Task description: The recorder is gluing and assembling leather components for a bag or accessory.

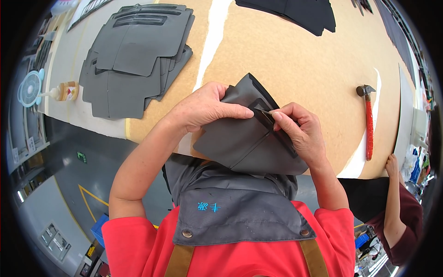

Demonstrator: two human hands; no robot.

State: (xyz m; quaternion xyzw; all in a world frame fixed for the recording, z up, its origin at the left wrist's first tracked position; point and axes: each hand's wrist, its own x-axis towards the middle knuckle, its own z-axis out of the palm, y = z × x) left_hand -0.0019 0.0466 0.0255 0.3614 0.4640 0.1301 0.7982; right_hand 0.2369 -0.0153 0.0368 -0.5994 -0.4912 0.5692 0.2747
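Observation:
My left hand grips a dark grey flexible panel at the front of the table, its thumb lying on top and its other fingertips mostly hidden behind. The panel has a raised dark strip and a long narrow slot with a darker rim across its right part. My right hand pinches a small, thin metal piece at that slot, just right of my left thumb. The exact shape of the metal piece is partly hidden by my fingers.
Stacked grey panels, a glue bottle and a blue fan lie left on the tan table. Black pieces lie at the back. A red-handled hammer lies right. A co-worker's arm reaches the right edge.

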